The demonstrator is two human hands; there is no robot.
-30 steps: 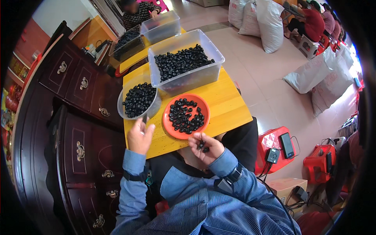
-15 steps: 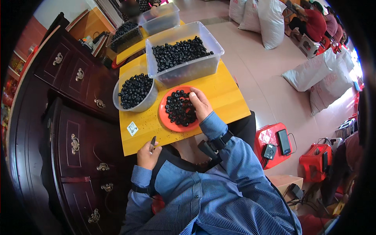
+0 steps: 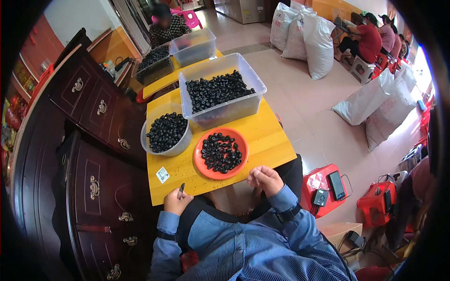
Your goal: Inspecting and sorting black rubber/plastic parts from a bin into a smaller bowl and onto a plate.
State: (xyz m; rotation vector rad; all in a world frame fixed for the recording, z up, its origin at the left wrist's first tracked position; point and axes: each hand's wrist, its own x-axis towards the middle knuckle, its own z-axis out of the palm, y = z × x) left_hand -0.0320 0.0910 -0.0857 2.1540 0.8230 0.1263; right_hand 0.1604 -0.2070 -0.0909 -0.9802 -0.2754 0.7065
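Note:
My left hand (image 3: 177,203) is closed at the table's near edge. A small knife (image 3: 181,188) with a short dark blade points up out of its fingers. My right hand (image 3: 265,180) hangs just off the near right rim of an orange-red plate (image 3: 198,163), its fingers curled and pinched; whatever they hold is hidden. Spread over the plate are many small black round pieces (image 3: 218,155), several showing a ringed hole. Behind it stands a clear plastic bin (image 3: 225,112) partly filled with similar pieces. To the plate's left, a round clear tub (image 3: 177,147) is heaped with them.
The yellow table (image 3: 269,140) carries dark specks and a white label (image 3: 162,175). Dark wooden drawers (image 3: 101,178) flank it on the left. At right, a red stool (image 3: 323,187) bears a phone and a small device. A person (image 3: 166,25) sits beyond; white sacks (image 3: 318,44) stand on the floor.
My right hand has left the plate and drawn back toward me, its fingers now pinched. My left hand still holds the knife. The whole view has shifted, so the table appears lower.

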